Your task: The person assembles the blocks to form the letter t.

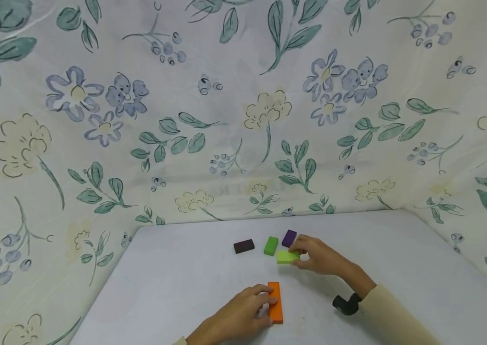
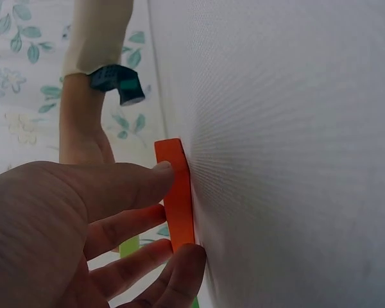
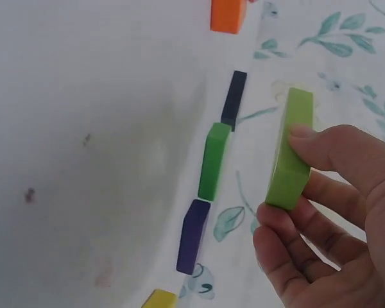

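Note:
My left hand (image 1: 243, 311) grips a long orange block (image 1: 276, 306) that lies on the white table, its thumb near one end and its fingertips along the side and top. In the left wrist view the orange block (image 2: 175, 192) stands close against the tabletop. Farther out, my right hand (image 1: 323, 256) pinches a lime-green block (image 1: 285, 258) between thumb and fingers. The right wrist view shows this lime block (image 3: 292, 154) held up off the table.
Near the right hand lie a dark brown or black block (image 1: 244, 246), a green block (image 1: 271, 246) and a purple block (image 1: 289, 238). A yellow block (image 3: 159, 299) shows at the right wrist view's lower edge. Flowered cloth (image 1: 235, 120) walls the table's far side.

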Motion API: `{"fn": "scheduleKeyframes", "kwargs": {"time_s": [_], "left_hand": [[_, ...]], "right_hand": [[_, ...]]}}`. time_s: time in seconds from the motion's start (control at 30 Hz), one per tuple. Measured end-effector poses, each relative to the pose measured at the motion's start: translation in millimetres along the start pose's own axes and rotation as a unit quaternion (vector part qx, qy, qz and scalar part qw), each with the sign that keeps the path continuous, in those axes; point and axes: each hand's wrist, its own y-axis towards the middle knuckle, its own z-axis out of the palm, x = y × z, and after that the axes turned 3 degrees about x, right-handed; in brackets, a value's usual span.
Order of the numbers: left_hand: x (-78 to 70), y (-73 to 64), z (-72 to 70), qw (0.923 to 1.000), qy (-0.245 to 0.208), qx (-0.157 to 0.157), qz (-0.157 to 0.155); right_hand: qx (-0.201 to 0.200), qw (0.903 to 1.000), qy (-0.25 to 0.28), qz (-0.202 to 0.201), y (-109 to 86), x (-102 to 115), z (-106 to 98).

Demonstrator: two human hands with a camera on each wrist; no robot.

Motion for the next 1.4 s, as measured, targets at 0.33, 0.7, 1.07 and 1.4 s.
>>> {"fn": "scheduleKeyframes", "kwargs": {"time_s": [0.33,0.7,1.07,1.4], "left_hand": [[0.5,-2.2,-0.9,0.9999,0.003,-0.01,0.01],[-4.9,-0.3,2.0,0.9999,0.0,-0.01,0.01],[-1.3,-2.7,1.4,0.9995,0.019,-0.021,0.017],[-1.3,-3.5,0.8,0.9999,0.007,-0.011,0.01]], "right_hand": [[0.034,0.9994,0.005,0.009,-1.4,3.8,5.6],[0.071,0.9973,0.012,0.016,-5.3,3.3,13.1],[0.088,0.996,-0.011,0.015,-5.1,5.9,25.1],[0.09,0.9959,-0.005,0.007,-5.5,7.0,25.1]]}}
